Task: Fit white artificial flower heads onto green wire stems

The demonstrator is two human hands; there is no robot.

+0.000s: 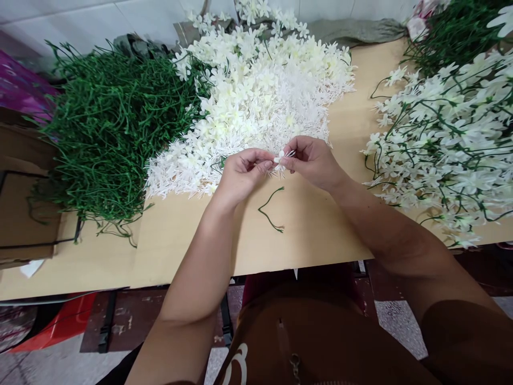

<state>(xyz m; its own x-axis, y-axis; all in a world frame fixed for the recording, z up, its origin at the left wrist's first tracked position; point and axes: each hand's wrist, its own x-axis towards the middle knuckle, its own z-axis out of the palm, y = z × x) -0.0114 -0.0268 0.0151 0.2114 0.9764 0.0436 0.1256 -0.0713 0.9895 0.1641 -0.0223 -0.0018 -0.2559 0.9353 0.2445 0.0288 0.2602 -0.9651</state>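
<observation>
A small white artificial flower [280, 156] is pinched between my two hands, just in front of the flower heap. My left hand [247, 170] is closed, thumb and forefinger meeting at the flower's left side. From the right, my right hand [311, 160] grips the same flower, and thin white strands poke out past its fingertips. One green plastic stem [269, 209], bent in the middle, lies on the table below both hands. Behind them spreads a big heap of loose white and cream flower pieces [256, 96]. The fingers hide part of the held flower.
A tall pile of green stems [124, 128] covers the left side of the table [192, 240]. At the right lies a pile of white flowers joined to green stems [452, 139]. A cardboard box [24, 198] stands at the left edge; a tiled wall [148, 21] runs behind.
</observation>
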